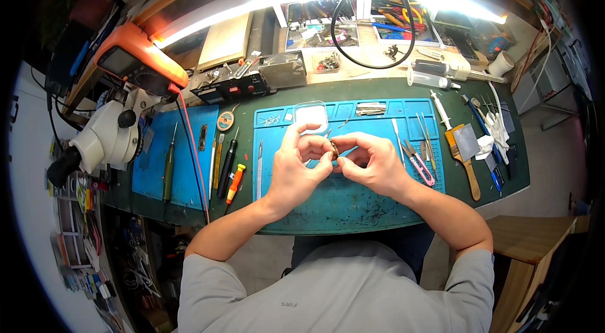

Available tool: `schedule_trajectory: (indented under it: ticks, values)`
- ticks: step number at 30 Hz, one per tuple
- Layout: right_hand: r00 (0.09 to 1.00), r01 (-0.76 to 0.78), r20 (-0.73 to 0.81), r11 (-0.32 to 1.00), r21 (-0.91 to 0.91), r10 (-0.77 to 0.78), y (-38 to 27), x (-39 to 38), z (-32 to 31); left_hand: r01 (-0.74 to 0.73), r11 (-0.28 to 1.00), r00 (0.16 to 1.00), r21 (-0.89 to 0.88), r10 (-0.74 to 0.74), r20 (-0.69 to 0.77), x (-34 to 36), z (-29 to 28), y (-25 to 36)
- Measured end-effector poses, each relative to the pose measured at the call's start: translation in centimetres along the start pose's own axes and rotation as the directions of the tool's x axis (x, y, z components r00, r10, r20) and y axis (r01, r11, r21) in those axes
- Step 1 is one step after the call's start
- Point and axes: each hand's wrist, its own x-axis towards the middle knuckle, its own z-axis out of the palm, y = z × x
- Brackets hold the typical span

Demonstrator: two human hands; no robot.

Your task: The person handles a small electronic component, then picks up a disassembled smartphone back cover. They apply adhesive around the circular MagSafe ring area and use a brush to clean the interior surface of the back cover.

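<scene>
Over the middle of a blue work mat, my left hand and my right hand meet fingertip to fingertip. Between them they pinch a small dark, brownish part, mostly covered by the fingers, so its kind cannot be made out. Both thumbs press on it from the near side. Just beyond my hands, a small clear square dish stands in the mat's upper part. Tiny wire-like pieces lie in a mat compartment to its left, and a bundle of thin metal strips lies to its right.
Right of my hands lie pink-handled scissors, tweezers, a flat brush and a syringe. On the left are screwdrivers, a white microscope and an orange multimeter. A black cable loop hangs at the back.
</scene>
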Motion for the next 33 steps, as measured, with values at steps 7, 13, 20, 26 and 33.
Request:
schedule_trajectory:
  ticks: [7,13,20,26,33]
  values:
    - [0.998,0.053,-0.017,0.993,-0.102,-0.055,1.0,0.1,0.0,0.036,0.999,0.999,-0.036,-0.035,0.029,0.0,-0.1,-0.4]
    - [0.998,-0.051,-0.03,0.998,0.046,0.053,0.8,0.3,-0.2,0.106,0.982,0.993,-0.156,-0.098,0.061,0.1,-0.3,0.0]
    - [0.988,-0.109,-0.101,0.991,0.081,0.117,1.0,0.6,-1.2,0.274,0.924,0.962,-0.266,-0.262,0.079,0.6,-1.0,0.9]
    - [0.987,-0.112,-0.107,0.988,0.109,0.123,1.1,0.5,-1.4,0.191,0.942,0.982,-0.275,-0.184,0.052,0.4,-0.9,0.3]
    - [0.989,-0.116,-0.081,0.988,0.102,0.124,0.6,0.3,-1.6,0.21,0.954,0.978,-0.215,-0.208,0.032,0.3,-1.2,0.9]
